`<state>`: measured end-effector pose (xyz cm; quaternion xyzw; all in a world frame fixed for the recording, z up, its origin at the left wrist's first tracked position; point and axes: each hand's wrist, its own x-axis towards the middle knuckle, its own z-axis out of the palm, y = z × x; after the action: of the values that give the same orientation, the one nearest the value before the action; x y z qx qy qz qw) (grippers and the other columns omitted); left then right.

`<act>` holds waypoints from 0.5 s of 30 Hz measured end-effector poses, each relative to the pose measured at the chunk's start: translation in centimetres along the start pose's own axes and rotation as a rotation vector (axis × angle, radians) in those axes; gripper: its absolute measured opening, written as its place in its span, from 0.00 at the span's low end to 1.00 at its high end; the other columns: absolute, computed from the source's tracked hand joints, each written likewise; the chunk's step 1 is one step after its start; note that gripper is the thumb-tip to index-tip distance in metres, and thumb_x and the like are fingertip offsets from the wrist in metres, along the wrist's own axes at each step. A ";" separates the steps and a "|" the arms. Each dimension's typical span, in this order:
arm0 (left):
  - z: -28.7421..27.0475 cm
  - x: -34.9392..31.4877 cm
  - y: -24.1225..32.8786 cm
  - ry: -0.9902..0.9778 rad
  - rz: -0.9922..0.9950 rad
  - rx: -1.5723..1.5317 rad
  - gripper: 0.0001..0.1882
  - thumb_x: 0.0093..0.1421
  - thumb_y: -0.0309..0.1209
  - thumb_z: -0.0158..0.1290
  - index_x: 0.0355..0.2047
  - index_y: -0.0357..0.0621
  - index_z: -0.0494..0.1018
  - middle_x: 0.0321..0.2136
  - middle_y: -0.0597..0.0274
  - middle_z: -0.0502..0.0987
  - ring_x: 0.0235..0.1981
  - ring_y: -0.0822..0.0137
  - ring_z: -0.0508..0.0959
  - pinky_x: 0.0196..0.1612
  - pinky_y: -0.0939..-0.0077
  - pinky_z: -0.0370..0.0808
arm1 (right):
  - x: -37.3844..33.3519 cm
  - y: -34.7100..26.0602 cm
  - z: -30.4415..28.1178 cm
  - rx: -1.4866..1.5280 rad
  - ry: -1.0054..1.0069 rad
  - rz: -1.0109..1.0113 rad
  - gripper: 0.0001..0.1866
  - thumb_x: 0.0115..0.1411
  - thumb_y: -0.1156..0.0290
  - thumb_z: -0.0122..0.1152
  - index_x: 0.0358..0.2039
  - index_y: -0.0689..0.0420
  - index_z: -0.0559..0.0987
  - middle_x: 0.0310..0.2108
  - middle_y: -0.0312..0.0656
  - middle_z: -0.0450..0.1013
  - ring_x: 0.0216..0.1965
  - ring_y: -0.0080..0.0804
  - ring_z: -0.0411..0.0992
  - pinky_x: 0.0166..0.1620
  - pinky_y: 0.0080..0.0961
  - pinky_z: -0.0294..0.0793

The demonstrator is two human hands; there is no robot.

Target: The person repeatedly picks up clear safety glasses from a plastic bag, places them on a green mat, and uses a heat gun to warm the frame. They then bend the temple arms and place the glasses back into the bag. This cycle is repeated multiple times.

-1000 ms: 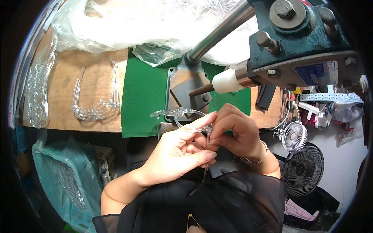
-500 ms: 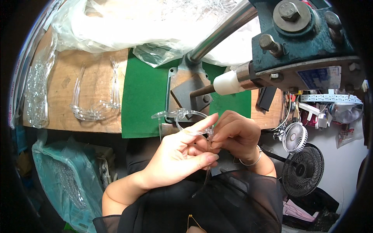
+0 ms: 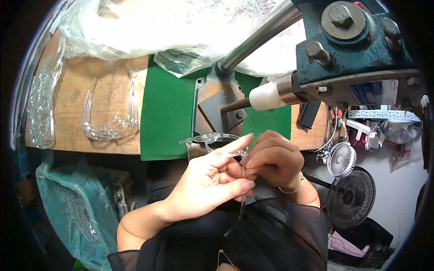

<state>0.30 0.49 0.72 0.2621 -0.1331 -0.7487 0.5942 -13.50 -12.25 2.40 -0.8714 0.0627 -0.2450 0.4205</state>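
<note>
A clear plastic eyeglass frame point(image 3: 210, 137) is in my hands, just in front of the green mat's near edge. My left hand point(image 3: 202, 183) is closed on it, with index finger along the rim and thumb against the temple arm point(image 3: 242, 210). That arm hangs down toward my dark top. My right hand point(image 3: 276, 158) has thumb and fingertips pinched together at the arm, just below the hinge corner point(image 3: 244, 152). Whether a small part sits between those right fingertips is hidden.
Beyond my hands a green bench press point(image 3: 357, 54) stands over a metal base plate point(image 3: 222, 108) on the green mat point(image 3: 169, 113). Stacked clear frames point(image 3: 110, 128) lie on the wooden table at left. A bag-lined teal crate point(image 3: 72, 203) is lower left; fans point(image 3: 350, 197) stand right.
The eyeglass frame has tilted slightly and its far rim sits a little lower. My right fingers have shifted slightly at the hinge. Both hands keep their hold.
</note>
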 end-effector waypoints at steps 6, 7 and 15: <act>0.1 -0.2 -0.2 0.042 0.035 0.132 0.37 0.52 0.14 0.51 0.60 0.36 0.47 0.29 0.57 0.73 0.31 0.66 0.78 0.37 0.78 0.76 | -0.4 0.3 0.4 0.260 0.024 0.174 0.07 0.46 0.77 0.64 0.26 0.58 0.75 0.24 0.36 0.70 0.25 0.28 0.68 0.29 0.20 0.67; 0.1 -0.2 -0.2 0.033 0.035 0.117 0.37 0.52 0.14 0.51 0.60 0.36 0.48 0.29 0.57 0.74 0.31 0.66 0.78 0.37 0.78 0.76 | -0.4 0.4 0.5 0.280 0.021 0.180 0.07 0.47 0.77 0.64 0.26 0.57 0.75 0.24 0.36 0.70 0.25 0.27 0.67 0.29 0.20 0.66; 0.1 0.0 -0.3 0.015 0.036 0.036 0.36 0.53 0.15 0.51 0.60 0.38 0.49 0.30 0.58 0.74 0.31 0.66 0.78 0.38 0.77 0.76 | -0.7 0.8 0.8 0.257 0.073 0.158 0.06 0.50 0.75 0.62 0.27 0.57 0.74 0.24 0.36 0.69 0.25 0.27 0.65 0.28 0.19 0.64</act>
<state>0.01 0.58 0.66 0.2756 -0.1468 -0.7335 0.6037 -13.65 -11.90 1.10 -0.7933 0.1145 -0.2484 0.5439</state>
